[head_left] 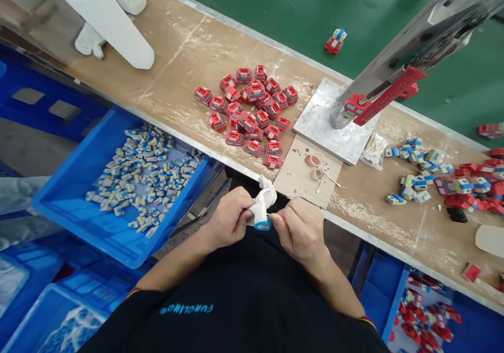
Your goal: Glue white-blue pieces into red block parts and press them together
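Note:
My left hand (232, 214) is closed, pinching a crumpled piece of white cloth (264, 194) in front of my body. At the cloth's lower end is a bright blue rim (262, 224). My right hand (301, 230) is closed too, its thumb and fingertips drawn together right beside that rim. A thin, pale sliver shows at those fingertips; what it is I cannot make out. Just beyond my hands, a cardboard sheet (293, 177) on the bench carries small cups of reddish paste (313, 160) and cotton swabs (327, 180).
Many red toy-car parts (252, 119) lie ahead on the bench (169, 80). A metal press (354, 104) stands on a plate at right. Small blue-white parts (415, 172) lie farther right. A blue crate (118, 237) of small parts is left. Green conveyor belt (252, 12) runs behind.

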`<state>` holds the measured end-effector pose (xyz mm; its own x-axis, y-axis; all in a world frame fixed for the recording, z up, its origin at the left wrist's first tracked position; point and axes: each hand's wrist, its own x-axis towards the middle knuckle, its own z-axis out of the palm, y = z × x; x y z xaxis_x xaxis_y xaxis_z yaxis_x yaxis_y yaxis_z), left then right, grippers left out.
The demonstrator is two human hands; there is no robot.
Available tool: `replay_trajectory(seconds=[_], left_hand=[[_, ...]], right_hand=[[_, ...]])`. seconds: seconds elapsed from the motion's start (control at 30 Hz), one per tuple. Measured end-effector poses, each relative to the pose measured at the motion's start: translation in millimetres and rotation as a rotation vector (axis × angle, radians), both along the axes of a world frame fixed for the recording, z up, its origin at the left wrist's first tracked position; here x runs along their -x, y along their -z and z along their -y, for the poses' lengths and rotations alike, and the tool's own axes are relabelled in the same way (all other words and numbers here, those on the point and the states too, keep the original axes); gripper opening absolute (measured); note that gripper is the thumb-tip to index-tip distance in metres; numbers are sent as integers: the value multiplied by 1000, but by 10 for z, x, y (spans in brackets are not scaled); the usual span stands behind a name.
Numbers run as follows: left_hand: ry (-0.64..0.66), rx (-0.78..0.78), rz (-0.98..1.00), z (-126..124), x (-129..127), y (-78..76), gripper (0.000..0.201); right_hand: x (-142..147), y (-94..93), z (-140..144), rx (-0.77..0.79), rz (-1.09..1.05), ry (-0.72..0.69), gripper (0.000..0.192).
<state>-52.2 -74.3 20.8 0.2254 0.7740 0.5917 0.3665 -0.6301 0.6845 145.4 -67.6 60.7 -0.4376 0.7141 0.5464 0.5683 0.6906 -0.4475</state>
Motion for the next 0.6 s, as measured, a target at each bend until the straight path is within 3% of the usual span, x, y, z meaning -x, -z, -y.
replay_trajectory(seconds=[0.13,0.3,0.43,0.5,0.6], left_hand=[[28,-105,-12,-20,-22,25,29],[91,197,283,31,-109,-43,38],[235,352,399,81,-169,-69,44],[264,299,379,82,-167,-52,42],[304,88,219,40,-106,-62,34]], right_hand=[[-5,52,15,174,-112,-28,50],[-60,134,-13,144,-248,-153,27],[-62,180,0,199,-362,-206,32],[-19,190,44,304,-459,-199,42],[39,178,138,530,-607,-203,51]])
